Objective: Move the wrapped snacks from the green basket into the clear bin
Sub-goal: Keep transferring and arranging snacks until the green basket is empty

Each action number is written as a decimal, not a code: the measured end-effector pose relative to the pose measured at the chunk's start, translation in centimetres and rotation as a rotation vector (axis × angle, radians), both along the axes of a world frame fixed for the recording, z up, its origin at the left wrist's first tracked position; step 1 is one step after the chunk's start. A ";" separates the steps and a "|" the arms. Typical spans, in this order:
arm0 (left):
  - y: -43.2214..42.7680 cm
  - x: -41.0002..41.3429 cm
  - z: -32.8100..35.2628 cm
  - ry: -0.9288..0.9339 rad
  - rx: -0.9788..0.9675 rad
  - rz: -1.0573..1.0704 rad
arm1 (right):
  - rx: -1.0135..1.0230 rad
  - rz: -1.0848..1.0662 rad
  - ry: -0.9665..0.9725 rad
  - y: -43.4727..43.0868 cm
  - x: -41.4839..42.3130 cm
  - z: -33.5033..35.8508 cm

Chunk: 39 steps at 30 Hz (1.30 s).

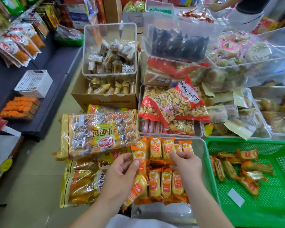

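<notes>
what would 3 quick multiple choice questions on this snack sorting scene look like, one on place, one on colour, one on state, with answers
1. Where does the green basket sit relative to the clear bin?
A. to its right
B. to its left
C. stacked on it

2. What colour are the wrapped snacks in the bin?
A. blue
B. orange and yellow
C. black

3. What is the left hand doing?
A. resting empty
B. pinching one snack
C. lifting the basket

Answers: 1 A, the basket lies right of the bin. 2 B, the wrappers are orange and yellow. 3 B, thumb and fingers pinch a pack over the bin, with the right hand beside it.
</notes>
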<state>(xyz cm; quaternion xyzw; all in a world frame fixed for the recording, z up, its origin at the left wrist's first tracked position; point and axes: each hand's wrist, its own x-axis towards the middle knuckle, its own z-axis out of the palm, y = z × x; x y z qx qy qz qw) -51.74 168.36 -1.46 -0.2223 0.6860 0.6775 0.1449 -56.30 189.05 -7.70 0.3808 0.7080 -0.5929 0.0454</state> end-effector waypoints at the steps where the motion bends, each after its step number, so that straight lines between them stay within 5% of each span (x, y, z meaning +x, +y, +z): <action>1: -0.1 0.0 0.0 -0.004 0.004 -0.001 | 0.048 0.038 -0.008 0.0 0.0 -0.2; 14: 1.0 -0.4 -0.8 -0.003 -0.045 -0.058 | 0.418 0.290 0.031 0.3 0.7 1.5; 17: 2.4 -0.7 -0.8 0.027 -0.050 -0.075 | 0.227 0.321 0.147 -0.2 2.1 4.2; 21: 5.0 -0.8 -0.3 0.056 -0.020 -0.133 | -0.227 0.389 0.046 -0.3 3.8 6.0; 26: 7.1 -0.8 0.1 0.019 0.009 -0.171 | -0.336 0.167 0.096 2.1 4.4 5.1; 32: 6.8 -1.3 0.0 -0.176 0.125 -0.091 | -0.044 0.124 0.032 6.6 0.9 2.5; 39: 6.5 -1.1 0.1 -0.078 0.055 -0.030 | 0.189 0.314 -0.048 7.5 -3.3 0.4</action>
